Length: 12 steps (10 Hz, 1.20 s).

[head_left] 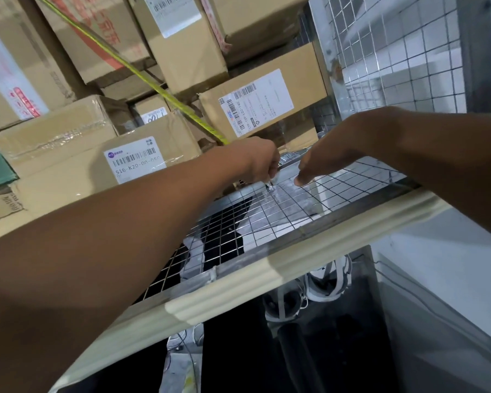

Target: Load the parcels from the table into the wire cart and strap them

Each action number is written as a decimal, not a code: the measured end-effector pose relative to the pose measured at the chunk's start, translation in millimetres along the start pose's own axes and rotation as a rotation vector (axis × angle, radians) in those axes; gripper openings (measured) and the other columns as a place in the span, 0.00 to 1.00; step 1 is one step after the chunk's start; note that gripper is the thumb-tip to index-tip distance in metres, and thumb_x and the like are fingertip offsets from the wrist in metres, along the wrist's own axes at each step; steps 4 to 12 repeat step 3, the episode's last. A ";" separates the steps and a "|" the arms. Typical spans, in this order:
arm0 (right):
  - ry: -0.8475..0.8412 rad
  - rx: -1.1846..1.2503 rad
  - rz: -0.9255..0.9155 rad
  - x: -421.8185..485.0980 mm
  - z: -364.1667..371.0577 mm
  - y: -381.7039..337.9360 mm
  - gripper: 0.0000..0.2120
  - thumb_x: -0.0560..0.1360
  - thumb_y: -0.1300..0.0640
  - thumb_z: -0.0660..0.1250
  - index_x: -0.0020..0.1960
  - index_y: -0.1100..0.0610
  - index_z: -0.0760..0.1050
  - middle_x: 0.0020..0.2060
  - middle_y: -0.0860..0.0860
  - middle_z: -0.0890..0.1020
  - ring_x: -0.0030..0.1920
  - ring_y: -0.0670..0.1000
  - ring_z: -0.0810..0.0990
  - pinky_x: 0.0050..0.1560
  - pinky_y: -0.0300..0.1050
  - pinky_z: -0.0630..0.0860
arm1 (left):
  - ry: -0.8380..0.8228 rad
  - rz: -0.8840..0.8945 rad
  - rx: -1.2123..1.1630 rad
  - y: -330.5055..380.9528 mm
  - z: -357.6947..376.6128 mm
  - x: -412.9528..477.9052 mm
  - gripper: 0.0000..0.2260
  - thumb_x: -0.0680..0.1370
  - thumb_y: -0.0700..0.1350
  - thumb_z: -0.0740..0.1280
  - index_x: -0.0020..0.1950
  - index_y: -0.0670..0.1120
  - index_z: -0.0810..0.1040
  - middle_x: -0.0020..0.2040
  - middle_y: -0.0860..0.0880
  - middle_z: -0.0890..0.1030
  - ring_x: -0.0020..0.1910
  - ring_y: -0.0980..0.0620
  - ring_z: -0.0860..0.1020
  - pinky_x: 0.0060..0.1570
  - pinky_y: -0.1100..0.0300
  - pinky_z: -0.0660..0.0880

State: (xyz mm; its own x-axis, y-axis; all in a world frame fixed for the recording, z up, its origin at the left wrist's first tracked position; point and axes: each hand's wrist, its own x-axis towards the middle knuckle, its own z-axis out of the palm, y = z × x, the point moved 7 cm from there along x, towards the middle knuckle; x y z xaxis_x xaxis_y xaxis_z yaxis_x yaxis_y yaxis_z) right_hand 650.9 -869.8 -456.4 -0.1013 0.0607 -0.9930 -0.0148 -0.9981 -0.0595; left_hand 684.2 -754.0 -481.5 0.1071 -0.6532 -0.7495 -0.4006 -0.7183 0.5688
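While stacked: seven-odd parcels (142, 157), one strap (142, 75)

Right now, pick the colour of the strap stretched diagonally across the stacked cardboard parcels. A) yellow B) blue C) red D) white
A: the strap is yellow, running from the upper left down across the cardboard parcels to the left hand, which is closed at its lower end beside the wire mesh panel.

White sneakers (328, 282) on dark floor (346, 350), pale wall (451, 265), perhaps cables (182, 344)
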 end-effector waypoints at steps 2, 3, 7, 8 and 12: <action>-0.008 -0.086 -0.029 -22.9 1.1 -9.1 0.33 0.84 0.36 0.54 0.83 0.53 0.58 0.82 0.55 0.60 0.81 0.58 0.59 0.80 0.58 0.55 | 0.187 0.042 0.084 9.9 -4.7 -26.7 0.10 0.83 0.47 0.65 0.64 0.50 0.80 0.60 0.47 0.78 0.58 0.45 0.77 0.54 0.51 0.74; 0.077 -0.029 -0.027 -39.6 -11.2 -11.5 0.30 0.85 0.38 0.55 0.82 0.52 0.61 0.81 0.54 0.64 0.79 0.57 0.64 0.77 0.55 0.60 | 0.303 0.045 0.059 6.9 -16.5 -52.4 0.11 0.84 0.49 0.64 0.64 0.48 0.78 0.59 0.46 0.79 0.59 0.44 0.76 0.56 0.51 0.74; 0.077 -0.029 -0.027 -39.6 -11.2 -11.5 0.30 0.85 0.38 0.55 0.82 0.52 0.61 0.81 0.54 0.64 0.79 0.57 0.64 0.77 0.55 0.60 | 0.303 0.045 0.059 6.9 -16.5 -52.4 0.11 0.84 0.49 0.64 0.64 0.48 0.78 0.59 0.46 0.79 0.59 0.44 0.76 0.56 0.51 0.74; 0.077 -0.029 -0.027 -39.6 -11.2 -11.5 0.30 0.85 0.38 0.55 0.82 0.52 0.61 0.81 0.54 0.64 0.79 0.57 0.64 0.77 0.55 0.60 | 0.303 0.045 0.059 6.9 -16.5 -52.4 0.11 0.84 0.49 0.64 0.64 0.48 0.78 0.59 0.46 0.79 0.59 0.44 0.76 0.56 0.51 0.74; 0.077 -0.029 -0.027 -39.6 -11.2 -11.5 0.30 0.85 0.38 0.55 0.82 0.52 0.61 0.81 0.54 0.64 0.79 0.57 0.64 0.77 0.55 0.60 | 0.303 0.045 0.059 6.9 -16.5 -52.4 0.11 0.84 0.49 0.64 0.64 0.48 0.78 0.59 0.46 0.79 0.59 0.44 0.76 0.56 0.51 0.74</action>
